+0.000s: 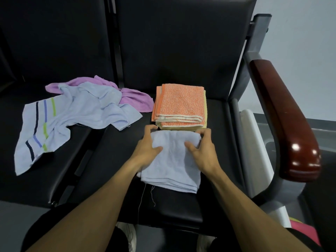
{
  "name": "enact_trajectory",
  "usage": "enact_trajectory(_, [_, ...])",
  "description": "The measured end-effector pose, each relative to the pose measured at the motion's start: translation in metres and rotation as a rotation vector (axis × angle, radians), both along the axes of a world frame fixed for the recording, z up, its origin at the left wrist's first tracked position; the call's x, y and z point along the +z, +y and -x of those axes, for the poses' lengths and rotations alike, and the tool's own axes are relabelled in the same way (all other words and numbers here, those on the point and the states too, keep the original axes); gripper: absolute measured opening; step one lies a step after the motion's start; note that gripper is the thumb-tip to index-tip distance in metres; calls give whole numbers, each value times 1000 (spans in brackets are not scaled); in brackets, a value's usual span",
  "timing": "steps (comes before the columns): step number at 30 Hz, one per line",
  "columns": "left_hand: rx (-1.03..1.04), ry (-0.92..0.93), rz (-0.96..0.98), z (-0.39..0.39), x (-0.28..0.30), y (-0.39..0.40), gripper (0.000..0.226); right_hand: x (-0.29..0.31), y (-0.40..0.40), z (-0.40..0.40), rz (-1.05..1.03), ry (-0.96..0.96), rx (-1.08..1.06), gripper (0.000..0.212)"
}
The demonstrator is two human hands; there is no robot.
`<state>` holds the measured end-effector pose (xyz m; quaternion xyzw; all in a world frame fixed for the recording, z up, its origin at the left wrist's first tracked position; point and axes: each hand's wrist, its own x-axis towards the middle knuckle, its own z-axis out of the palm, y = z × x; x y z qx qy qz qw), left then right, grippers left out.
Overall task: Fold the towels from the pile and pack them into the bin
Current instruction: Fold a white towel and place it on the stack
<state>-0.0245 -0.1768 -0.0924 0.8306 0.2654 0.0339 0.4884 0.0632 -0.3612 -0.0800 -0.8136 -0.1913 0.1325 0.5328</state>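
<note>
Both hands on folded pale blue towel [171,160], just in front of orange stack [179,106]. Left hand [148,148] and right hand [201,151] pinch far corners. Risk: layers slide apart on lift. Unfolded pile [76,113] left of stack; bin unseen.

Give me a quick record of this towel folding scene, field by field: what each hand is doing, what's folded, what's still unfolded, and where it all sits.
left hand: grips the left side of the folded pale blue towel
right hand: grips its right side
folded stack: orange towel on top of a yellow towel, just beyond the pale blue one
unfolded: striped pale blue towel lying over a purple towel, to the left
surface: black seat
bin: not in view
</note>
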Motion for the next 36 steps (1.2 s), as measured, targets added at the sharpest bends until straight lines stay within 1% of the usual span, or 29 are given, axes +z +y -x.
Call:
enact_trajectory(2, [-14, -68, -81, 2, 7, -3, 43, 3, -1, 4, -31, 4, 14, 41])
enact_trajectory(5, [-15, -175, -167, 7, 23, -3, 21, 15, -5, 16, 26, -97, 68, 40])
enact_trajectory(8, [12, -253, -159, 13, 44, 1, 21, 42, -9, 24, -71, -193, -16, 32])
enact_trajectory(12, [50, -339, -118, 24, 86, -1, 17, 88, -17, 27, -212, -281, -120, 28])
enact_trajectory(14, [14, -358, -94, 28, 108, -5, 22, 108, -18, 27, -266, -322, -145, 23])
enact_trajectory(16, [-45, -374, -118, 28, 128, -8, 38, 127, -18, 24, -305, -354, -177, 19])
enact_trajectory(18, [-101, -368, -164, 26, 143, -10, 52, 138, -17, 17, -292, -369, -177, 14])
enact_trajectory(19, [-114, -363, -179, 25, 148, -10, 55, 142, -17, 14, -270, -370, -159, 19])
enact_trajectory(23, [-124, -382, -230, 12, 150, -5, 60, 142, -10, -4, -122, -384, -1, 67])
enact_trajectory(25, [-129, -367, -242, -2, 145, 2, 62, 139, -2, -18, -48, -370, 50, 78])
enact_trajectory(29, [-108, -360, -229, -42, 127, 21, 64, 121, 20, -57, 30, -342, 99, 83])
enact_trajectory(34, [-60, -358, -242, -96, 107, 45, 65, 97, 49, -107, 15, -300, 49, 81])
enact_trajectory(36, [-65, -293, -245, -120, 92, 51, 65, 81, 59, -126, 62, -285, 28, 79])
